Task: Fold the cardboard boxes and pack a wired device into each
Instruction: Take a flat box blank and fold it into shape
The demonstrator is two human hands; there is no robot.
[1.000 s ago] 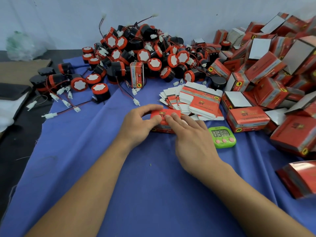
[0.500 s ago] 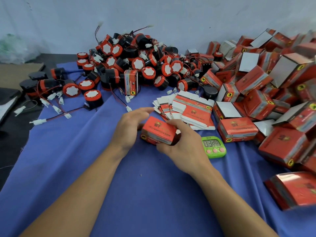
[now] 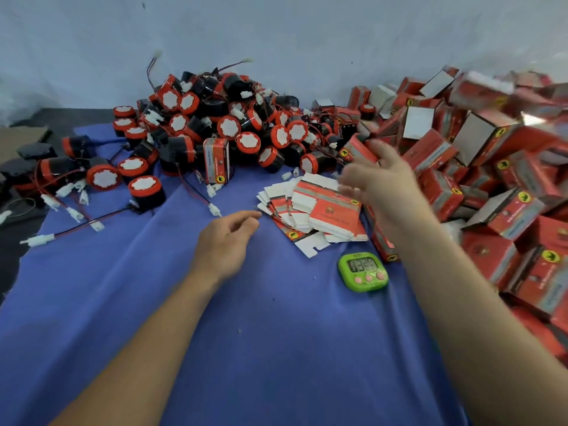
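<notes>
Finished red cardboard box [image 3: 481, 84] has left both hands, looks like that blur over the pile of packed red boxes [image 3: 504, 210]. Now the right hand [image 3: 381, 182] is splayed empty, left hand [image 3: 226, 241] slack over the blue cloth [image 3: 276, 333]. Flat carton blanks [image 3: 325, 207] next, I'd guess.

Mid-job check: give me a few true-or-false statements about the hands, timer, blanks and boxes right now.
1. The left hand holds a wired device. False: it holds nothing, its fingers loosely curled over the blue cloth.
2. The green timer lies on the cloth beside the flat box blanks. True.
3. The folded boxes are heaped on the left. False: they are heaped on the right; the wired devices are piled farther left.
4. One red box stands upright against the device pile. True.
</notes>
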